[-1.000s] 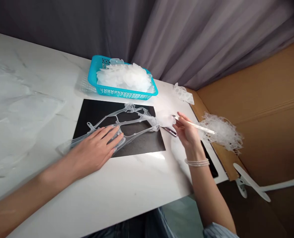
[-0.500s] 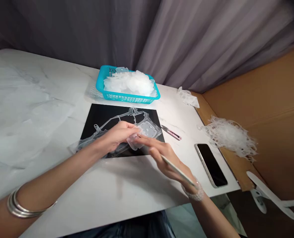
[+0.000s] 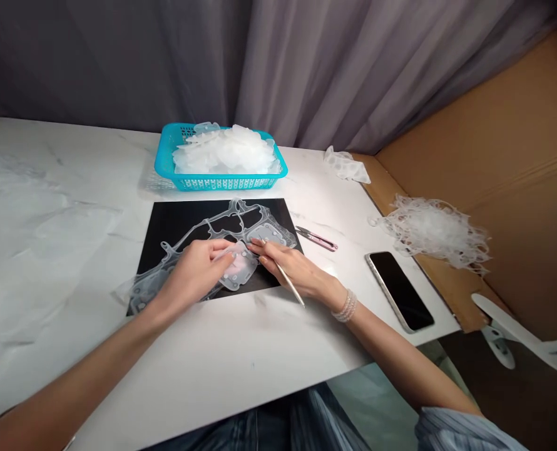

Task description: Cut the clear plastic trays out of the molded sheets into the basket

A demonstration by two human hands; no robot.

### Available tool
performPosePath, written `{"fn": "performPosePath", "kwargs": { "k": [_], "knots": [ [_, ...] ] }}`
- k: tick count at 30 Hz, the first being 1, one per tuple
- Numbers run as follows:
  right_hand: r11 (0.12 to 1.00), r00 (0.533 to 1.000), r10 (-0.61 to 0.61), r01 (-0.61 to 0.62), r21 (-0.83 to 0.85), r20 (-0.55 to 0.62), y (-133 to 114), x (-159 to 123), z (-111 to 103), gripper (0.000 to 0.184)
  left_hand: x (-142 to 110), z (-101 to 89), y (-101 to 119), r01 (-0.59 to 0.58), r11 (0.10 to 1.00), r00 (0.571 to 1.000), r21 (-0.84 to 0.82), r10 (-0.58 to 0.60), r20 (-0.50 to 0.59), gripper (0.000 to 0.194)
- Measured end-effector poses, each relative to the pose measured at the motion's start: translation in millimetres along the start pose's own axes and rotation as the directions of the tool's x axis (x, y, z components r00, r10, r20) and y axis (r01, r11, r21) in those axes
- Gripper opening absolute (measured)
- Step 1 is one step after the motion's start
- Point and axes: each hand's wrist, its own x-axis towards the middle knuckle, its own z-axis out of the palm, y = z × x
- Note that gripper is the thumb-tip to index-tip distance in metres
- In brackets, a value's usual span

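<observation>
A translucent sheet of moulded silicone-like pieces lies across a black mat. My left hand is closed on one clear, rounded piece, thumb on top, fingers partly hidden beneath it. At that piece's upper right edge is my right hand, closed round a thin pale stick-like tool. The tool's rear end points down toward me; its tip is hard to make out among the fingers. Just right of the mat lie pink-handled thread snips.
A blue plastic basket heaped with translucent pieces stands behind the mat. To the right are a phone, a tangle of clear trimmings by a cardboard wall, and a crumpled translucent sheet. Clear sheeting covers the left side.
My right hand has turned and shifted toward the piece's upper edge, the tool now angled below the fingers. The held piece shows flatter and more fully. The view has shifted slightly.
</observation>
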Motion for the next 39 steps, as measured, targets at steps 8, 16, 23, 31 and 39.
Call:
{"fn": "performPosePath", "kwargs": {
  "k": [8, 16, 23, 31, 39],
  "knots": [
    [0.972, 0.989, -0.137, 0.122, -0.202, -0.059, 15.8, -2.3, 10.8, 0.033, -48.2, 9.7, -2.5, -0.16, 0.841, 0.941, 0.517, 0.288, -0.177, 0.032],
    [0.997, 0.996, -0.061, 0.057, -0.06, -0.07, 9.7, -0.8, 6.4, 0.024, -47.9, 9.2, -12.8, -0.194, 0.88, 0.946, 0.433, 0.285, -0.154, 0.032],
    [0.992, 0.994, -0.111, 0.111, 0.063, 0.003, 7.3, 21.9, -17.0, 0.025, -22.3, -3.4, -2.5, -0.013, 1.0, 0.992, -0.017, 0.011, -0.129, 0.046],
    [0.975, 0.971, -0.213, 0.203, 0.089, 0.112, 14.6, 40.7, -22.2, 0.012, 3.9, -23.9, 14.5, 0.038, 0.999, 0.999, -0.011, -0.038, 0.021, 0.039],
    [0.977, 0.984, -0.177, 0.174, 0.124, 0.016, 12.5, 39.3, -26.2, 0.01, 39.5, -19.5, 33.4, 0.006, 0.97, 0.964, 0.243, -0.07, 0.255, 0.023]
  ]
}}
